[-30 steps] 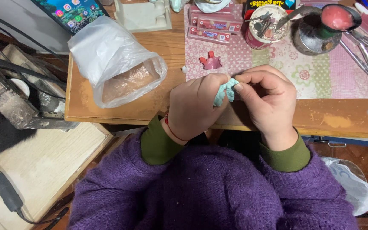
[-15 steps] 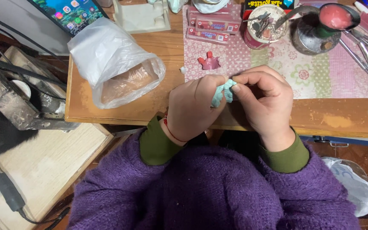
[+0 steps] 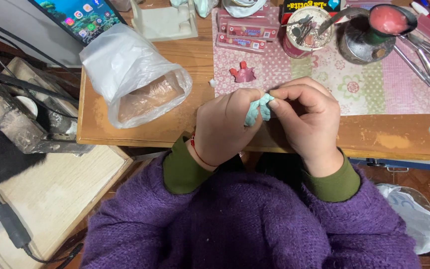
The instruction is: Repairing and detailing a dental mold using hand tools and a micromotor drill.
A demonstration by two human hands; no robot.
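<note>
Left hand (image 3: 225, 127) and right hand (image 3: 307, 122) meet at the wooden table's (image 3: 175, 124) near edge, fingers of both pinched narrow on a pale blue-green clay piece (image 3: 257, 108) between them; pink clay figure (image 3: 244, 73) just beyond; plastic-wrapped container (image 3: 135, 79) well left; metal tools (image 3: 424, 55) far right.

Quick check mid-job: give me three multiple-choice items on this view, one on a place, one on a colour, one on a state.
1. Where does the small pink figure lie?
A. on the patterned mat
B. inside the plastic bag
C. on the floor

2. What colour is the soft piece between the hands?
A. red
B. pale blue-green
C. black

3. How is that piece held?
A. lying loose on the table
B. left hand only
C. pinched by both hands

Answers: 1 A, it sits on the mat beyond the hands. 2 B, pale blue-green shows between the fingers. 3 C, left hand and right hand both grip it.
</note>
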